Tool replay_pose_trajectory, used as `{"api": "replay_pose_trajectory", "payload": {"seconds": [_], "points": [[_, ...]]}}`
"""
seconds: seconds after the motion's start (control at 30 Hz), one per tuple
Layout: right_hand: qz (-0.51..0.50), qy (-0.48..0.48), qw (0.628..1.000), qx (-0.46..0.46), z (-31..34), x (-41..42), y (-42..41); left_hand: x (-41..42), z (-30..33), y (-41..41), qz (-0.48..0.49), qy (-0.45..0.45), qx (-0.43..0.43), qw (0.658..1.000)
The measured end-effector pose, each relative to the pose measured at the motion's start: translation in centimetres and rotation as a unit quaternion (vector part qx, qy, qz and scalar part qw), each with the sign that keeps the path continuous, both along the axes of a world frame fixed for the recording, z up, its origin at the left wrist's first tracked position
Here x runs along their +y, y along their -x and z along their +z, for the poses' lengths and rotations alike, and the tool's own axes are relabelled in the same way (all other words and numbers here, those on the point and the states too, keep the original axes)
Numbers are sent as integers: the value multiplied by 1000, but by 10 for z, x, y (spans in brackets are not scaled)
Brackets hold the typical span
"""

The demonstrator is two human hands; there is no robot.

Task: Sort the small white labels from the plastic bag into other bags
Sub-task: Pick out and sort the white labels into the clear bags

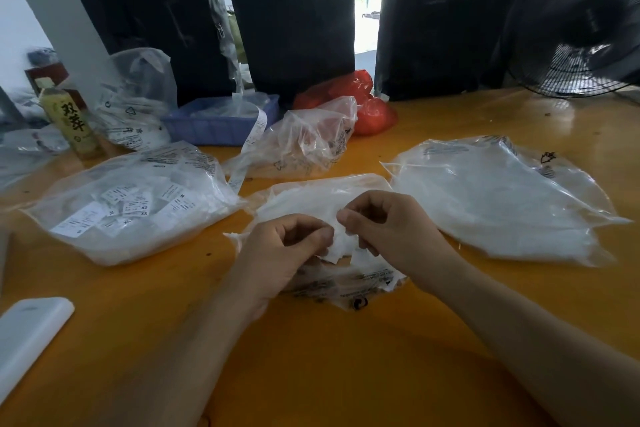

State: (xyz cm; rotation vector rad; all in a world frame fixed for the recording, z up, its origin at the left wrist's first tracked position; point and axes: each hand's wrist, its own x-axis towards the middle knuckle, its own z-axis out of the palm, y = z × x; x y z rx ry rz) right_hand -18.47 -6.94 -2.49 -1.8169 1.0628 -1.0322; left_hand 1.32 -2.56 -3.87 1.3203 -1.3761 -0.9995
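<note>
Head view: I look down at my orange table (450,305) with both hands close together over the middle bag.
Left hand (287,253): my fingers are curled and my thumb and forefinger pinch at the white labels (341,246) at the mouth of the bag.
Right hand (388,229): curled the same way, its fingertips nip the same little bunch of labels from the other side, the two hands almost touching.
Middle bag (311,191): a clear plastic bag lying flat under my hands, holding white labels; its printed edge shows near my wrists.
Grip: I think each hand holds labels and not only the film of the bag, though the white on white makes that hard to tell.
Left bag (138,204): a clear bag well to my left, full of labels, some printed XS and XL.
Right bag (502,198): a clear bag on my right, filled with white pieces.
Far bag (304,142): a crumpled clear bag beyond the middle one, with a red bag (363,104) behind it.
Other things: a blue tray (214,128), a bottle (69,121) at far left, a black fan (581,21) at far right.
</note>
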Motion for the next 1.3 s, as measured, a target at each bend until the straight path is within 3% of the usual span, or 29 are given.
{"api": "replay_pose_trajectory", "payload": {"seconds": [0.13,0.3,0.43,0.5,0.57,0.63,0.83,1.03,1.2,1.3], "points": [[-3,-1,1000,-16,-2,0,0,-2,-1,-1,17,2,15,1000],[-5,45,998,34,-5,1,-4,-1,2,0,15,-24,130,991],[-41,81,994,60,-7,-1,-6,-4,0,0,29,-6,120,992],[-91,136,977,133,-8,-6,-3,-7,-1,-2,46,-8,172,984],[-106,191,940,263,-9,-10,-1,-9,-3,-7,54,-20,226,972],[-92,185,912,354,-13,-13,-3,-9,-5,-9,57,-30,250,966],[-104,170,864,463,-21,-12,-9,-8,-6,-4,44,-31,265,963],[-122,186,877,425,-15,-10,-8,-6,-3,-1,55,-37,241,968],[-137,131,949,251,-11,-8,-6,-3,-1,-1,54,-39,219,973],[-140,92,967,193,-10,-8,-4,-3,-1,-1,54,-43,227,971]]}}
